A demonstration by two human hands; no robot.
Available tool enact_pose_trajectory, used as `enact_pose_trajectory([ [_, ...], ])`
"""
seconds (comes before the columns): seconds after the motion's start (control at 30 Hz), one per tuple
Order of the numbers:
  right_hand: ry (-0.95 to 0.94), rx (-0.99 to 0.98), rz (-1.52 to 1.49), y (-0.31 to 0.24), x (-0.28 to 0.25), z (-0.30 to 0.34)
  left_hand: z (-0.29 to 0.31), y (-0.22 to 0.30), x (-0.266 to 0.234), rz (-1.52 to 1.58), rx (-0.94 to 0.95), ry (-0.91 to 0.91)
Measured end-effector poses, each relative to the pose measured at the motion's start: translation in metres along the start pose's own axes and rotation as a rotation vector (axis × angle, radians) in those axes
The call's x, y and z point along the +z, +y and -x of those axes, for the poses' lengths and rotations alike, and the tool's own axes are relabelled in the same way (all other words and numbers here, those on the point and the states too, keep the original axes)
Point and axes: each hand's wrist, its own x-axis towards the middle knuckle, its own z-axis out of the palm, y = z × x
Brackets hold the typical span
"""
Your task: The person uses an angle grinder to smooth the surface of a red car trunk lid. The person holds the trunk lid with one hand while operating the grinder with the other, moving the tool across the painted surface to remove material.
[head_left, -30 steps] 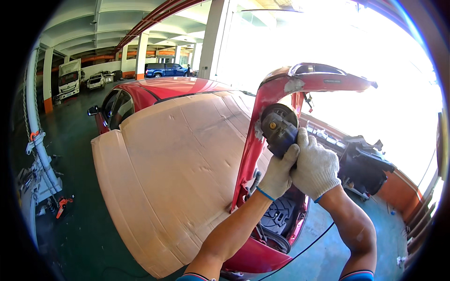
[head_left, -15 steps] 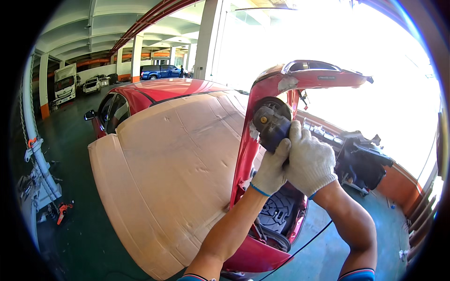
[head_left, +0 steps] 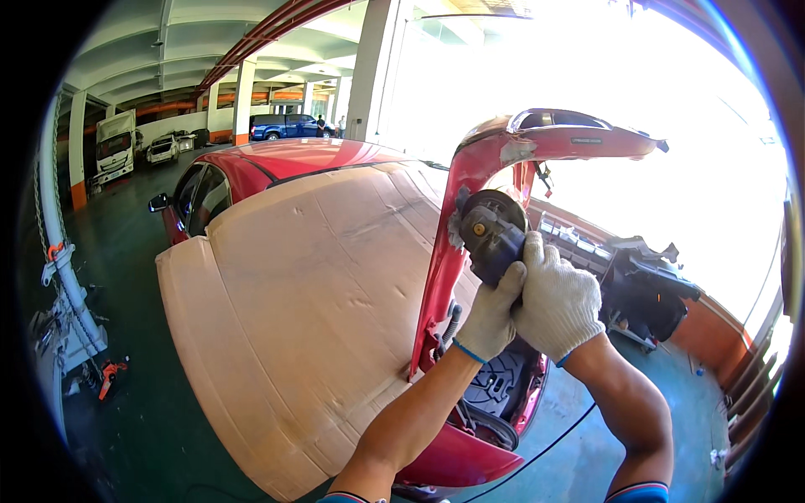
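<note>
My left hand (head_left: 488, 317) and my right hand (head_left: 560, 298), both in white knit gloves, are closed round the body of a black angle grinder (head_left: 495, 243). Its round head lies against the edge of the raised red trunk lid (head_left: 480, 170), or very close to it; the exact contact is hidden behind the tool. Bare grey metal shows in a patch (head_left: 456, 225) left of the grinder and in another patch (head_left: 518, 151) higher up near the lid's corner. Below my hands is the open trunk (head_left: 501, 379) with a black moulded liner.
A large brown cardboard sheet (head_left: 310, 293) covers the car's rear left of the lid. A dark cable (head_left: 545, 451) runs below my right forearm. Black car parts (head_left: 641, 293) stand on a rack at right. A post with chains (head_left: 75, 293) stands left.
The grinder and both hands have shifted slightly down and right along the lid edge. More bare metal shows left of the grinder's head. A small orange streak appears at right.
</note>
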Motion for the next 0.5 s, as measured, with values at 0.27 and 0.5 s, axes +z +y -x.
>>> enact_pose_trajectory([
  [0.27, -0.052, 0.044, -0.155, 0.009, 0.009, 0.0, -0.001, 0.011, 0.008, -0.245, 0.022, 0.14],
  [0.5, -0.061, 0.077, -0.252, 0.01, 0.013, -0.004, -0.008, 0.017, 0.005, -0.379, 0.044, 0.152],
])
